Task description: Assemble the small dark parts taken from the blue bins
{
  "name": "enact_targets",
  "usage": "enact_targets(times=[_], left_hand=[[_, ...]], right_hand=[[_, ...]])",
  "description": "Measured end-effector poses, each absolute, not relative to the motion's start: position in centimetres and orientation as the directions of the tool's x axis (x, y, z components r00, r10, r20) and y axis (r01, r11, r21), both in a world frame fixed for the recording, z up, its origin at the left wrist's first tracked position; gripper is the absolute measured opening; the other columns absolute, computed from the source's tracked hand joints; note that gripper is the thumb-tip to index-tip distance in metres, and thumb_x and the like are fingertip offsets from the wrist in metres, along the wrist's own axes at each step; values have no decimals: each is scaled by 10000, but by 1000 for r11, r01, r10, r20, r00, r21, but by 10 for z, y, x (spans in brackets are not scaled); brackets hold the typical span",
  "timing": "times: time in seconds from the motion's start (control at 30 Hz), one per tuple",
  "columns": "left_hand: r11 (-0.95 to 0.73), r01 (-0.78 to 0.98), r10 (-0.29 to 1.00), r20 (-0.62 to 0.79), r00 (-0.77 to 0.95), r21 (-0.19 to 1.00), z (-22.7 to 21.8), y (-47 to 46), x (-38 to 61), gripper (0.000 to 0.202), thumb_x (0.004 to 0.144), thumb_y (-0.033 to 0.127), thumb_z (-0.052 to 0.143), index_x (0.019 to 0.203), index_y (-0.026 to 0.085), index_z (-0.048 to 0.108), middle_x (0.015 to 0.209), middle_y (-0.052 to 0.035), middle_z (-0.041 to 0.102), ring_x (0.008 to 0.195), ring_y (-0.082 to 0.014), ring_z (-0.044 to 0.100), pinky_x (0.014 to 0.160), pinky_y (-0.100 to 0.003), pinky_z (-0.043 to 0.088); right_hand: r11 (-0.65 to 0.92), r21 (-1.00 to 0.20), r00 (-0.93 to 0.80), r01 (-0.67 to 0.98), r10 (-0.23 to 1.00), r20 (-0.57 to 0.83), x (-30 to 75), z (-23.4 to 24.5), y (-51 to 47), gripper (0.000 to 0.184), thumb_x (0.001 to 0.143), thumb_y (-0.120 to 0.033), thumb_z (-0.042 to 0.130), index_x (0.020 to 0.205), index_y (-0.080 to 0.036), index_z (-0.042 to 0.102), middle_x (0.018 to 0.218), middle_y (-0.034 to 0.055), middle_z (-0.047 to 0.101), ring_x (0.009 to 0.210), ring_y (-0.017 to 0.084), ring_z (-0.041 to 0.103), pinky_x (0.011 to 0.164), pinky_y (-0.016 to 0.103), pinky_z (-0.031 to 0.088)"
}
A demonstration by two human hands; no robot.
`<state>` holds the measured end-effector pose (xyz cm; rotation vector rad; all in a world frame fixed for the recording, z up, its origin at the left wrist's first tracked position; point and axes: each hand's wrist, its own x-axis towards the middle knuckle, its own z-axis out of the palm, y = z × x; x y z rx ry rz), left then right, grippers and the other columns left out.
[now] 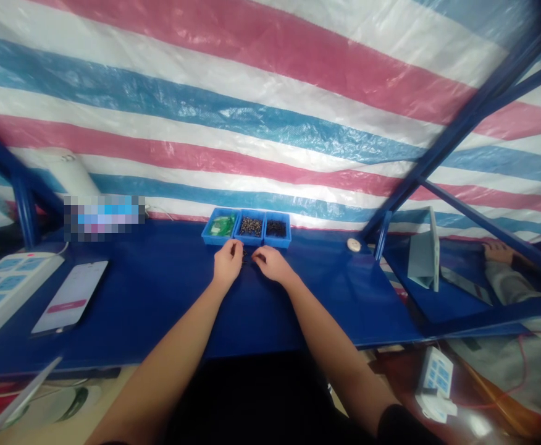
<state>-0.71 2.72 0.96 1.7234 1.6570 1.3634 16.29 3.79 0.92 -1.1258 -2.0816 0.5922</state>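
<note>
My left hand (228, 262) is closed just in front of the blue bins, its fingers pinched together on something too small to name. My right hand (271, 262) is beside it, fingertips pressed together and pointing at the left hand; what they hold, if anything, is hidden. A few tiny dark pieces (245, 254) show between the two hands. Behind them stand three joined blue bins: the left bin (204, 233) has a green plastic packet (222, 226), the middle one holds small brass-and-black parts (251, 227), and the right one holds small black parts (276, 228).
On the blue table (159, 296) a phone (70, 296) and a white power strip (15, 290) lie at the left. A round white object (354, 245) sits at the right. Blue frame bars (419, 173) rise beside it; beyond them rests another person's hand (498, 253).
</note>
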Motion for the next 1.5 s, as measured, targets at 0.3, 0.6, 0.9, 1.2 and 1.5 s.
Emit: enact_targets(times=[0.3,0.6,0.9,1.2,1.5], left_hand=[[-386,543,908,412,80,746,13,24,-2,219,888,373,487,922,214,633,825,-12,683,709,-147,614,682,-252,461],[-375,498,919,385,88,782,12,24,-2,243,890,403,490,963,204,609,818,-17,684,689,-147,617,679,-256,471],[-356,491,917,397,23,795,12,25,-4,260,909,425,470,945,201,596,729,4,657,661,-143,621,659,-248,466],[-347,509,920,390,24,787,13,24,-3,272,924,428,447,867,202,587,671,20,633,622,-133,605,637,-242,444],[-367,477,916,400,37,798,12,24,-3,275,906,431,484,1020,206,594,668,23,633,613,-135,602,631,-243,456]], right_hand=[[444,-830,-156,338,896,416,158,7,42,180,865,-308,559,913,-220,708,920,33,708,826,172,644,770,294,504],[358,-916,-107,182,933,343,155,7,43,242,818,-346,628,1000,-202,698,941,50,717,808,168,665,769,296,538],[355,-915,-90,194,935,343,157,5,44,253,780,-341,679,989,-205,721,926,48,732,811,177,680,762,302,547],[369,-916,-81,156,929,361,156,2,45,281,788,-329,671,1041,-213,709,926,45,733,813,179,685,775,305,555],[355,-923,-60,151,935,350,157,5,44,225,788,-326,668,965,-201,730,939,57,736,808,193,689,799,336,557]])
